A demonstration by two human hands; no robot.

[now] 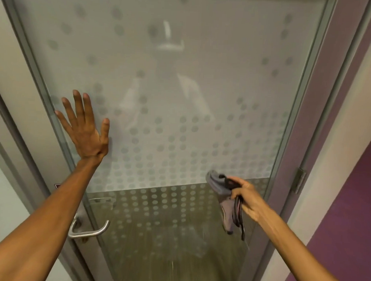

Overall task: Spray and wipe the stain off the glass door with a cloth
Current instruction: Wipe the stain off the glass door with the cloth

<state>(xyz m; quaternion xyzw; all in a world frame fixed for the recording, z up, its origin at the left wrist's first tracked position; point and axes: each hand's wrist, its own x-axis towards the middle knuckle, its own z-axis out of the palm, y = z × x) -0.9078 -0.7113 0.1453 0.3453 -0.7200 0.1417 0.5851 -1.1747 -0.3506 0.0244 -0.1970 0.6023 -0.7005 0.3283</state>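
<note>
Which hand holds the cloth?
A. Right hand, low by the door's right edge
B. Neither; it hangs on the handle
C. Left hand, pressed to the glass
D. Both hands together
A: the right hand grips the bunched grey cloth near the lower right of the door, while the left hand lies flat and open on the glass, holding nothing.

1. The left arm is stretched forward and up; the left hand (84, 128) is flat, palm forward, with all fingers spread wide.
2. The right arm reaches forward at a lower height; the right hand (248, 198) is closed in a fist, thumb on top, knuckles to the right.
</note>
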